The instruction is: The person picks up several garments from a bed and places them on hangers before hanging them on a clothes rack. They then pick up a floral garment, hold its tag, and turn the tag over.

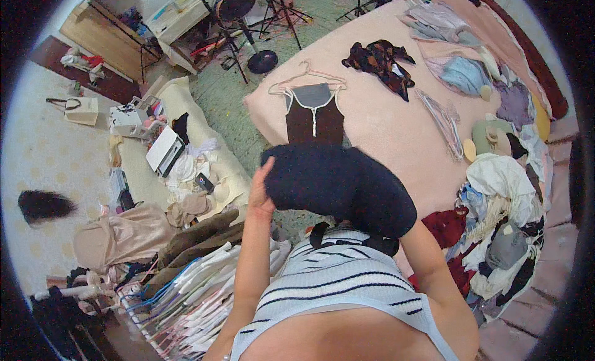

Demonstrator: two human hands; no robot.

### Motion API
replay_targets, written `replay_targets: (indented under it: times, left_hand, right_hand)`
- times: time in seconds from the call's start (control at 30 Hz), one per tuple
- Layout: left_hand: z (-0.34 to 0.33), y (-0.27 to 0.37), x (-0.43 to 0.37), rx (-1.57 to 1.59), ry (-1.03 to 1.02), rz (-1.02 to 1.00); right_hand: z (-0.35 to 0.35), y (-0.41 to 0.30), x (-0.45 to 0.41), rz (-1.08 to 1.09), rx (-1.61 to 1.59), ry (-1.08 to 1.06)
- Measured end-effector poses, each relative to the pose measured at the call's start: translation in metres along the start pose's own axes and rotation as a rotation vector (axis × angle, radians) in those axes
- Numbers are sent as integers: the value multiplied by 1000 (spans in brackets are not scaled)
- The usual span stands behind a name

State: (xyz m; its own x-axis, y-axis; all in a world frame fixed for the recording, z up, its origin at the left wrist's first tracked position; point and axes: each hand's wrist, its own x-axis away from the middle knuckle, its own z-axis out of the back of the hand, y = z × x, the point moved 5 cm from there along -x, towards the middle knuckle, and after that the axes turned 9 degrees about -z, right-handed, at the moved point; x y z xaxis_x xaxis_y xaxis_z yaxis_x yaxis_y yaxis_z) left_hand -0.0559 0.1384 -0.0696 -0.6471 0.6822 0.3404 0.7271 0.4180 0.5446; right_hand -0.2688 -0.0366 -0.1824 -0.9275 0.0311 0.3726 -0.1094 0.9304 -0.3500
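Observation:
A dark navy or black garment [334, 184] is stretched out in front of my striped top. My left hand [263, 189] grips its left edge, thumb on the near face of the cloth. On the other side, my right forearm runs up into the cloth, which hides the right hand. Just beyond the garment, a dark brown tank top [314, 121] with white trim lies on the bed [390, 142]. A pink hanger [307, 77] is at its shoulders. The dark garment covers the tank top's lower part.
A patterned dark garment [383, 65] and several hangers [441, 123] lie on the bed. Heaped clothes [502, 184] line its right side. At lower left is a rack of hung clothes [195, 296]. A cluttered cream bench [139, 156] is left; a round-based stand [262, 62] is on the floor.

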Motion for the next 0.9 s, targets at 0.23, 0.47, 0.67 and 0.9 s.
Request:
replay_targets:
  times: [0.23,0.47,0.67,0.9]
  left_hand:
    - [14,19,-14,137,-14,-44]
    - [30,1,-24,224,-57,-32]
    - [42,-36,-15,278,59,154]
    - [3,-112,14,36,35,578]
  right_hand:
    - [27,-11,25,-30,38,-34]
    - [67,-41,39,293,-340,-46]
    - [-25,-79,25,332,-83,339]
    - [-143,-65,-49,433,1256,456]
